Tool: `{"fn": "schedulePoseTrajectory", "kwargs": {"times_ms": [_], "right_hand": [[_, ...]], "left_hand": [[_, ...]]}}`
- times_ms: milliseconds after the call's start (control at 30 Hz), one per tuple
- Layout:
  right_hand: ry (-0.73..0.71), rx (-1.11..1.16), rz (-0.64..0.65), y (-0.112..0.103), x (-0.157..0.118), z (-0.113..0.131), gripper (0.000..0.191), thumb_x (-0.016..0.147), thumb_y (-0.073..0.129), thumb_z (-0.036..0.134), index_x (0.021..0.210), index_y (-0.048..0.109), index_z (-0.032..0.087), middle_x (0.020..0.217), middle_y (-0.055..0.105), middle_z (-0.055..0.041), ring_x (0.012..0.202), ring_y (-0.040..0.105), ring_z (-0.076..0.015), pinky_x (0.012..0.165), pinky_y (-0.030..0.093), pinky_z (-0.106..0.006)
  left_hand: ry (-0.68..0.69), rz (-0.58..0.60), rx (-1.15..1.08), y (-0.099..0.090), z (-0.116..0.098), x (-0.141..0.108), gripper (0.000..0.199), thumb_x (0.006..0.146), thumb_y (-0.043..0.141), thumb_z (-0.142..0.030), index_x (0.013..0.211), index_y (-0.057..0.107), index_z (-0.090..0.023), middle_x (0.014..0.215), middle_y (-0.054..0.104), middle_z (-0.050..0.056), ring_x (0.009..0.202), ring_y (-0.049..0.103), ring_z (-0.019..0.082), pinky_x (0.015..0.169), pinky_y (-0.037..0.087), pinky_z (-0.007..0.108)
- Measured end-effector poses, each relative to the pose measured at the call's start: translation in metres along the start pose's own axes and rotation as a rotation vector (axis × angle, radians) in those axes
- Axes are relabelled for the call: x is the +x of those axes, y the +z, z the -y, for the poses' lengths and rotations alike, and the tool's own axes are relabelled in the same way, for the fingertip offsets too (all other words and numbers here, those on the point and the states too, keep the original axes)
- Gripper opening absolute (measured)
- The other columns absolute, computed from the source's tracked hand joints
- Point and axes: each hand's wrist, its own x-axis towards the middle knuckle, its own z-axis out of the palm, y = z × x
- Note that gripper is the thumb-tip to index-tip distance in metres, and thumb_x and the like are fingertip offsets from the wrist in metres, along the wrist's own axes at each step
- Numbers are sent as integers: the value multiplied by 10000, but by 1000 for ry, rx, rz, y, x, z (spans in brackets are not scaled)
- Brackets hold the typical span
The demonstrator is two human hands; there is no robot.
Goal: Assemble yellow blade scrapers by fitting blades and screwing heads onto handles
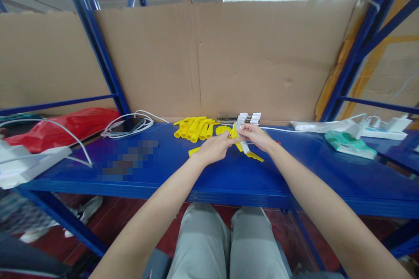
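Over the middle of a blue shelf table, my right hand (257,136) pinches a narrow grey-white strip (244,144) near its upper end. My left hand (216,147) meets it from the left, its fingers closed at the strip's side; their tips are partly hidden. A yellow piece (234,131) shows right behind the strip, between the hands. Below the strip lies a flat yellow piece (255,156), and another yellow piece (194,151) pokes out beside my left hand. Behind my left hand is a pile of yellow tapered tubes (194,128). White pieces with dark bands (249,117) lie behind my right hand.
Cardboard (229,61) walls off the back between blue posts. At left are a coiled white cable (144,124), a red plastic bag (72,128) and a white power strip (39,163). A green-and-white packet (350,144) and another power strip (384,134) stand at right.
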Motion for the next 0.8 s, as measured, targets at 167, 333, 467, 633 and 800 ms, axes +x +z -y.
{"fn": "schedulePoseTrajectory", "kwargs": {"times_ms": [167, 333, 467, 633, 800], "right_hand": [[-8, 28, 13, 2, 0, -2, 452, 548, 762, 537, 720, 514, 200, 652, 548, 40, 589, 501, -109, 553, 396, -251], [-26, -3, -35, 7, -1, -2, 432, 589, 741, 544, 715, 503, 206, 639, 546, 41, 566, 498, -107, 539, 402, -248], [-91, -72, -114, 14, 1, -1, 426, 635, 675, 587, 662, 472, 213, 567, 491, 53, 495, 427, -93, 492, 357, -238], [-126, -177, -172, 16, -1, 2, 406, 691, 624, 591, 631, 465, 223, 525, 474, 41, 468, 419, -108, 467, 350, -248], [-84, -202, -155, 16, -3, 3, 420, 729, 610, 595, 596, 462, 225, 489, 465, 32, 443, 439, -120, 453, 366, -258]], "left_hand": [[-12, -19, -25, 0, 2, -1, 505, 966, 312, -206, 1433, 391, -384, 1069, 510, 67, 803, 533, 165, 717, 441, 295], [-23, -34, -32, 0, 4, -1, 498, 963, 325, -213, 1432, 393, -368, 1057, 501, 61, 783, 524, 152, 715, 440, 286], [-31, -41, -21, -1, 4, -1, 493, 961, 341, -225, 1435, 390, -352, 1058, 498, 58, 807, 523, 151, 730, 442, 278], [-44, -35, -21, -3, 3, -2, 492, 960, 345, -232, 1432, 397, -362, 1067, 499, 60, 815, 527, 158, 737, 444, 289], [-56, -37, -27, -4, 3, -2, 486, 960, 343, -227, 1417, 419, -372, 1080, 504, 60, 863, 538, 175, 745, 446, 293]]}}
